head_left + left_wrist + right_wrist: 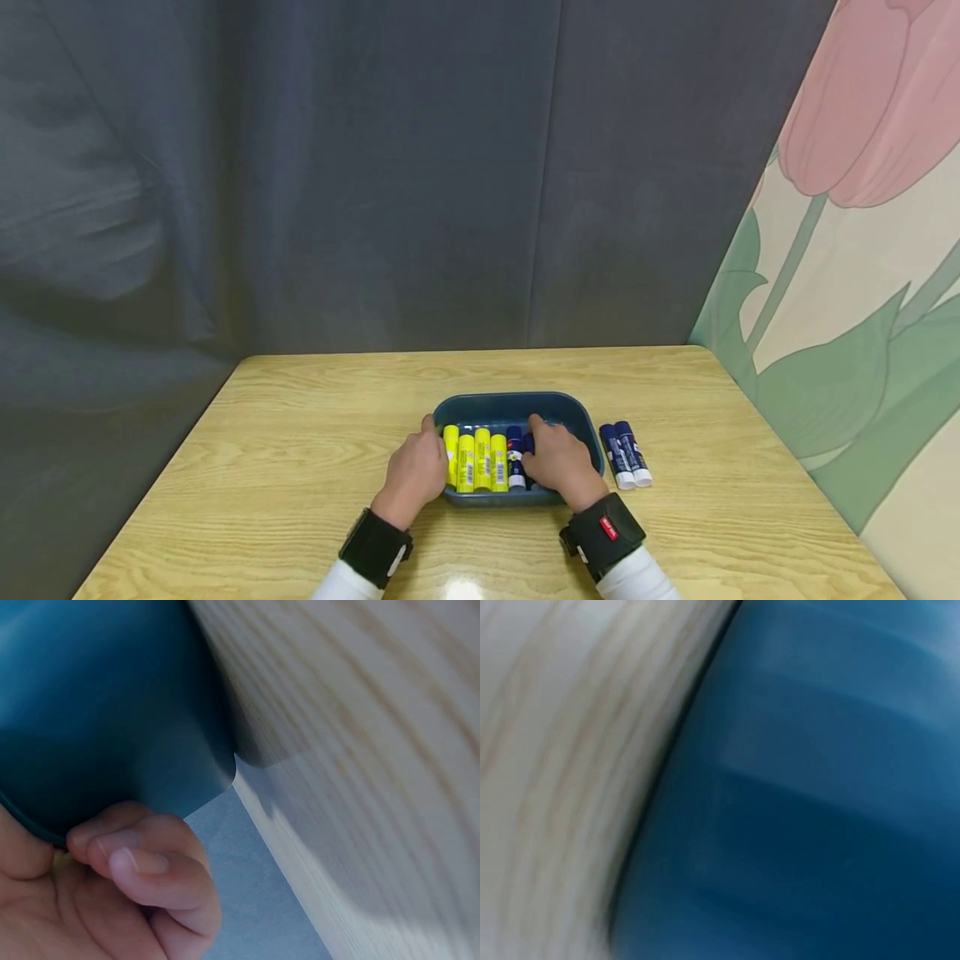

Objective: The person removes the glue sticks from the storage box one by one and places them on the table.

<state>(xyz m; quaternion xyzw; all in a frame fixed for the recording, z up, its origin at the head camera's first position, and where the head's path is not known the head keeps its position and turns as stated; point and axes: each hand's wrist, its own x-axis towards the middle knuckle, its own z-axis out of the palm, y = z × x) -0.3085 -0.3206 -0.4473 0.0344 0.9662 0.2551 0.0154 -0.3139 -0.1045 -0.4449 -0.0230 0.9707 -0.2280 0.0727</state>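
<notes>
A dark blue plastic bin [495,402] sits on the table. Inside it several yellow glue sticks [482,458] lie side by side, with a navy glue stick [515,458] beside them at their right. My left hand [417,468] grips the bin's left rim; in the left wrist view its curled fingers [161,862] press the outer wall [112,712]. Reaching over the near right part of the bin, my right hand [561,460] pinches another navy glue stick [529,444], partly hidden by the fingers. The right wrist view shows only the bin's outer wall [795,810], without the hand.
Two more navy glue sticks with white ends, a left one [617,457] and a right one [633,454], lie on the wooden table [300,467] right of the bin. A grey curtain [390,183] hangs behind the table, and a flower-patterned surface [847,333] borders its right side.
</notes>
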